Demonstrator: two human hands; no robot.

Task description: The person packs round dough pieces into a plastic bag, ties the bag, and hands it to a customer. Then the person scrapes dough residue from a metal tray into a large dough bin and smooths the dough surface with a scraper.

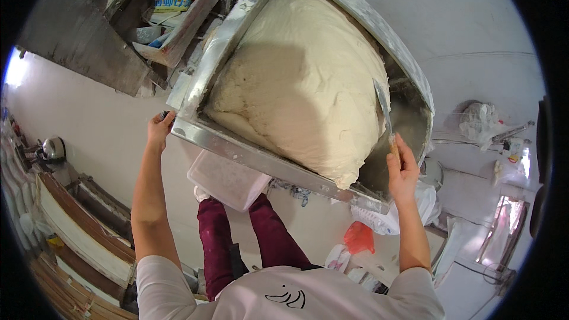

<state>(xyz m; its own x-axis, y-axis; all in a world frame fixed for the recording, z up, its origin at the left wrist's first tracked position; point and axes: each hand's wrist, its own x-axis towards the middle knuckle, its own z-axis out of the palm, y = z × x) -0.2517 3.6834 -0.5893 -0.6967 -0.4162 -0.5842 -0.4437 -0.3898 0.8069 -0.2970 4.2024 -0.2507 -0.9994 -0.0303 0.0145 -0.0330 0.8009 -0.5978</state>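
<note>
A large mass of pale dough [306, 80] fills most of a metal trough [249, 153], bulging highest in the middle. My right hand [403, 166] is closed around the wooden handle of a knife [383, 100]. The knife's flat blade lies along the right side of the dough, pointing away from me. At the trough's near left corner, my left hand [162, 128] grips a small dark handle, mostly hidden by the fingers.
Under the trough's near edge, a translucent plastic bin [226, 180] stands by my legs. A wooden box [191, 22] holds a yellow bag at upper left. Long wooden boxes [86, 231] lie at lower left. A red plastic bag [359, 237] sits at lower right.
</note>
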